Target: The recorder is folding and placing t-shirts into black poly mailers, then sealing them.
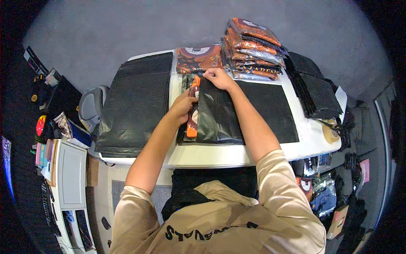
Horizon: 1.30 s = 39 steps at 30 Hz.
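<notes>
In the middle of the white table (207, 157) lies a glossy black plastic mailing bag (218, 118). A folded orange and dark shirt in clear wrap (192, 129) shows along the bag's left side; the bag covers the rest of it. My left hand (182, 108) grips the wrapped shirt at its left edge, thumb on top, fingers mostly hidden underneath. At the far edge of the bag, my right hand (218, 79) is closed in a pinch on its upper left corner. More flat black plastic (270, 110) extends under my right forearm.
A wide pile of flat black bags (135, 101) covers the table's left side. Behind my hands lie another wrapped orange shirt (198, 59) and a tall stack of wrapped shirts (253, 46). Folded black bags (315, 93) sit at right. A grey chair (91, 106) and white cabinet (71, 173) stand left.
</notes>
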Each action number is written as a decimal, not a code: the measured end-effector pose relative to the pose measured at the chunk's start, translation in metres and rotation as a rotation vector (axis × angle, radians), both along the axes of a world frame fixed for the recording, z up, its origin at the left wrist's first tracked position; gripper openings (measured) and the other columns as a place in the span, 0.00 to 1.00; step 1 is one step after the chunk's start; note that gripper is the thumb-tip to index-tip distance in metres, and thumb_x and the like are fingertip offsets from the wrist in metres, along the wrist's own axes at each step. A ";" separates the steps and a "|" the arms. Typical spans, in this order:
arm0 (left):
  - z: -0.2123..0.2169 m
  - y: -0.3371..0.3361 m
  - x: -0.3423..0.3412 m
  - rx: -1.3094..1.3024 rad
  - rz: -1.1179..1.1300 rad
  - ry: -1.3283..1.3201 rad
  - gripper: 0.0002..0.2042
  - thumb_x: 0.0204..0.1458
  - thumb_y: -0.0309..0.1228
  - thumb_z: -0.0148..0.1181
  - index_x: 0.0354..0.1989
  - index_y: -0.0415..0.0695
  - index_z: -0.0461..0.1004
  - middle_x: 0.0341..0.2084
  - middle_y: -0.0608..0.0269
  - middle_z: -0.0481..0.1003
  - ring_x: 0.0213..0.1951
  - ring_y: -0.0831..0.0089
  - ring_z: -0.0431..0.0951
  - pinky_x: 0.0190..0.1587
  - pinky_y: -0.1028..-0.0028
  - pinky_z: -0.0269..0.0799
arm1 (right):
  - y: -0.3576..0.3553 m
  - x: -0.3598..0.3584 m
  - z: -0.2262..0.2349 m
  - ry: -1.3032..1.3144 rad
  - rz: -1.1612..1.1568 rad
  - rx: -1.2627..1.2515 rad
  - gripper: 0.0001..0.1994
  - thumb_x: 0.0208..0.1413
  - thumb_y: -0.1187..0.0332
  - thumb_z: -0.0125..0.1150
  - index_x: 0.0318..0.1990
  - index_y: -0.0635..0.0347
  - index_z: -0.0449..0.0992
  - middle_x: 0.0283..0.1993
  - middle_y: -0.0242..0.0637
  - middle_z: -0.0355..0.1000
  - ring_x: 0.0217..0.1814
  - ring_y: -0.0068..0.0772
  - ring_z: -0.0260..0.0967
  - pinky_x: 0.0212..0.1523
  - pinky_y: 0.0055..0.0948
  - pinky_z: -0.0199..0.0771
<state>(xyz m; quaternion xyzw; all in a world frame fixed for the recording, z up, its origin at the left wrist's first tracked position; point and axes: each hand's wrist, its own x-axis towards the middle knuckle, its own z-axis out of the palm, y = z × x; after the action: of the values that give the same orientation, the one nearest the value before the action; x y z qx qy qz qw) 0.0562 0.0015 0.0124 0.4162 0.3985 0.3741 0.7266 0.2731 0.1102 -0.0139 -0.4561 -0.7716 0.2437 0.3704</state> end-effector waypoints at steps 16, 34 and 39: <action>0.019 -0.101 -0.058 0.691 0.309 0.790 0.10 0.60 0.29 0.63 0.40 0.32 0.80 0.28 0.58 0.83 0.30 0.73 0.81 0.35 0.73 0.78 | 0.009 0.003 -0.002 -0.177 0.010 -0.035 0.17 0.62 0.52 0.64 0.41 0.58 0.84 0.40 0.50 0.82 0.44 0.53 0.80 0.49 0.47 0.77; -0.002 -0.193 -0.041 -0.042 0.068 -0.003 0.20 0.66 0.26 0.58 0.62 0.39 0.57 0.53 0.40 0.78 0.50 0.49 0.84 0.56 0.58 0.83 | -0.021 -0.010 0.032 0.235 -0.080 0.078 0.13 0.70 0.62 0.61 0.43 0.66 0.79 0.34 0.33 0.76 0.38 0.21 0.70 0.42 0.29 0.72; 0.001 -0.172 -0.030 0.029 0.413 -0.004 0.35 0.63 0.26 0.63 0.69 0.40 0.44 0.56 0.42 0.73 0.53 0.50 0.82 0.56 0.58 0.83 | -0.021 -0.007 0.060 0.379 -0.106 0.150 0.13 0.70 0.62 0.62 0.44 0.66 0.79 0.34 0.31 0.77 0.38 0.20 0.70 0.42 0.27 0.72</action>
<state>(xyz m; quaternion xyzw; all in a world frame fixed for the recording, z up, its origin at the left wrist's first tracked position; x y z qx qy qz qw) 0.0265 -0.1703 0.0138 0.3351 0.4684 0.5217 0.6294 0.2663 0.0887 0.0465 -0.4131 -0.6791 0.2474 0.5540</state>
